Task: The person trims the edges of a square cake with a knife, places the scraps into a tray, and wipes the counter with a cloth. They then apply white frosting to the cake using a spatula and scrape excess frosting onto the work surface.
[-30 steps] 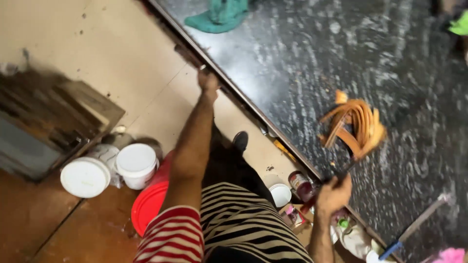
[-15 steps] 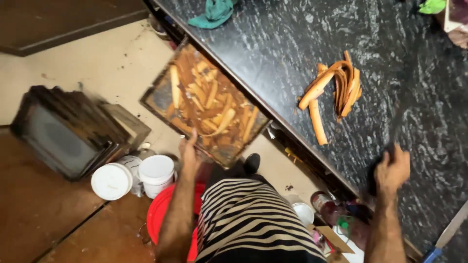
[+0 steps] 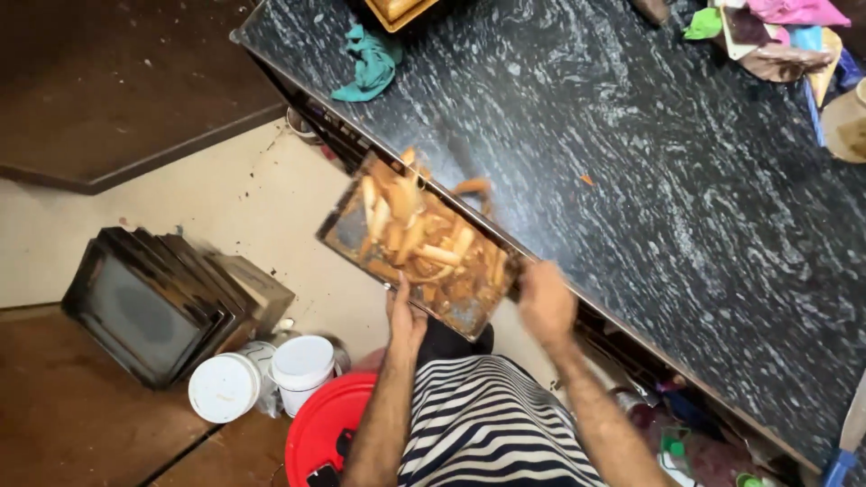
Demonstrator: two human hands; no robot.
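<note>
baking tray (image 3: 356, 236), dark and stained, heaped with golden baked sticks (image 3: 415, 236).

Both hands (image 3: 408, 317) grip tray (image 3: 352, 233) (full) — tilted.

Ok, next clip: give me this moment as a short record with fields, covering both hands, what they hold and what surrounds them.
setting: black speckled counter above a tiled floor
left hand: grips the near edge of the baking tray
right hand: grips the tray's other end, by the counter edge
tray state: tilted, held over the counter edge
tray contents: golden baked sticks, some blurred
on counter: teal cloth
on floor: stack of dark trays, two white tubs, red basin
</note>
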